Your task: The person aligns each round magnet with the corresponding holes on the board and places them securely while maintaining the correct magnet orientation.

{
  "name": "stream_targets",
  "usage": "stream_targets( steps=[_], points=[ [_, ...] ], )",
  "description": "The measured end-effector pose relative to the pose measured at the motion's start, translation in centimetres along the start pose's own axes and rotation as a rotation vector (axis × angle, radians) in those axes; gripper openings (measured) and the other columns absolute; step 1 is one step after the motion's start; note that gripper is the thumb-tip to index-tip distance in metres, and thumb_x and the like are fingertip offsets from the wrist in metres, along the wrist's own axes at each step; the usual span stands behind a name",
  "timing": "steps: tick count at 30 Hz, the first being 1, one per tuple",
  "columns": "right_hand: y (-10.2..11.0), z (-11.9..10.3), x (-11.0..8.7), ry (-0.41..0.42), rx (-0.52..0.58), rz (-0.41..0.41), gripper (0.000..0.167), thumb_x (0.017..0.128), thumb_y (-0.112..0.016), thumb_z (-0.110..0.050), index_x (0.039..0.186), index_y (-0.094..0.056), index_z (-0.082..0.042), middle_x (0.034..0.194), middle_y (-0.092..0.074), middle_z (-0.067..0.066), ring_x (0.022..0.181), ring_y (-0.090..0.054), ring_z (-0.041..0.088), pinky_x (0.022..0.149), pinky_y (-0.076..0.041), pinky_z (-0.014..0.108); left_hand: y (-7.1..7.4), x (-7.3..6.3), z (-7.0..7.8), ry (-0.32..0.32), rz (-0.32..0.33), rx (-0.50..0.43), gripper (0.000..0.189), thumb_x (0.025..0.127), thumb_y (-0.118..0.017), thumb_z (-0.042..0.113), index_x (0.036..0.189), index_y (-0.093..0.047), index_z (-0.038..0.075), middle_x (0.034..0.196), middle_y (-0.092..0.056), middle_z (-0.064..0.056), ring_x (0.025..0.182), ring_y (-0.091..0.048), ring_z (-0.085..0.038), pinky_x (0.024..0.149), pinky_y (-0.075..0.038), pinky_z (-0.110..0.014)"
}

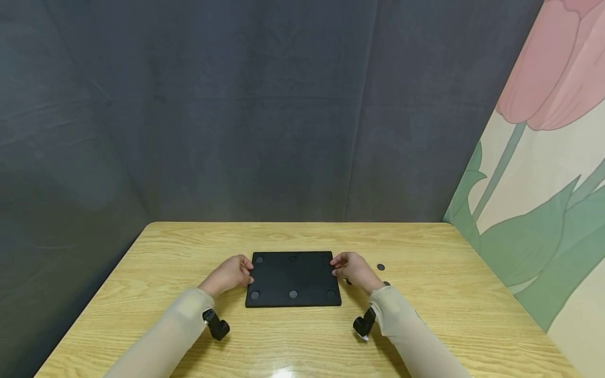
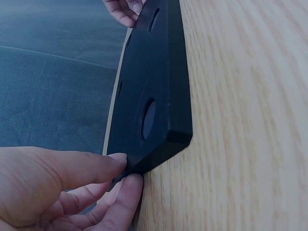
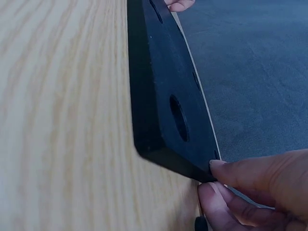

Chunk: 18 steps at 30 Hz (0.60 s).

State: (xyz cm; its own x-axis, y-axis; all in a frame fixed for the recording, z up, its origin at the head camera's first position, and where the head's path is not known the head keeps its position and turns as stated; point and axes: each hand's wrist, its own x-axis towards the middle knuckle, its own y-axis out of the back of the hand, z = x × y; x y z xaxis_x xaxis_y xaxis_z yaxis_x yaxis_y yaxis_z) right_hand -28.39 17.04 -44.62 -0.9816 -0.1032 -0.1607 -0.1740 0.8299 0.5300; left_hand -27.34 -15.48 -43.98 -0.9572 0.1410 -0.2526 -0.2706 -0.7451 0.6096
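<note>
A flat black rectangular board point(image 1: 293, 278) lies near the middle of the wooden table, with round recesses along its two long sides. Dark grey discs fill several of them, such as the front middle disc point(image 1: 293, 294); the front right recess point(image 3: 179, 118) looks like a bare hole. My left hand point(image 1: 232, 274) pinches the board's left edge, thumb on the upper face and fingers against the side. On the opposite edge my right hand point(image 1: 354, 270) pinches the board the same way. The undersides of the fingertips are partly hidden.
Right of the board, a loose dark disc point(image 1: 381, 266) lies on the table point(image 1: 439, 310), and two more show partly beside the right hand and wrist. A dark curtain point(image 1: 264, 115) hangs behind the table's back edge. A flower-patterned panel point(image 1: 543, 220) stands at the right.
</note>
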Motion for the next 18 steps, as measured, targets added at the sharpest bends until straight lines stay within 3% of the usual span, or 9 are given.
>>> stream_targets(
  steps=[8, 18],
  points=[
    [0.5, -0.5, -0.5, 0.026, 0.007, -0.011, 0.019, 0.090, -0.063, 0.000, 0.109, -0.062, 0.001, 0.098, -0.060, 0.012, 0.082, -0.063, 0.019, 0.071, -0.054, 0.032, 0.0, -0.1, 0.0, 0.000, 0.001, -0.015, 0.026, 0.083, -0.069, -0.003, 0.105, -0.056, 0.000, 0.088, -0.057, -0.011, 0.072, -0.054, -0.019, 0.064, -0.046, -0.029],
    [2.7, -2.1, -1.9, 0.143, -0.143, 0.028, 0.023, 0.092, -0.065, -0.011, 0.113, -0.063, -0.003, 0.107, -0.065, 0.011, 0.093, -0.064, 0.024, 0.075, -0.053, 0.035, -0.1, -0.2, 0.0, 0.000, 0.002, -0.021, 0.025, 0.083, -0.069, -0.003, 0.104, -0.056, 0.000, 0.088, -0.056, -0.010, 0.071, -0.054, -0.019, 0.064, -0.046, -0.029]
  ],
)
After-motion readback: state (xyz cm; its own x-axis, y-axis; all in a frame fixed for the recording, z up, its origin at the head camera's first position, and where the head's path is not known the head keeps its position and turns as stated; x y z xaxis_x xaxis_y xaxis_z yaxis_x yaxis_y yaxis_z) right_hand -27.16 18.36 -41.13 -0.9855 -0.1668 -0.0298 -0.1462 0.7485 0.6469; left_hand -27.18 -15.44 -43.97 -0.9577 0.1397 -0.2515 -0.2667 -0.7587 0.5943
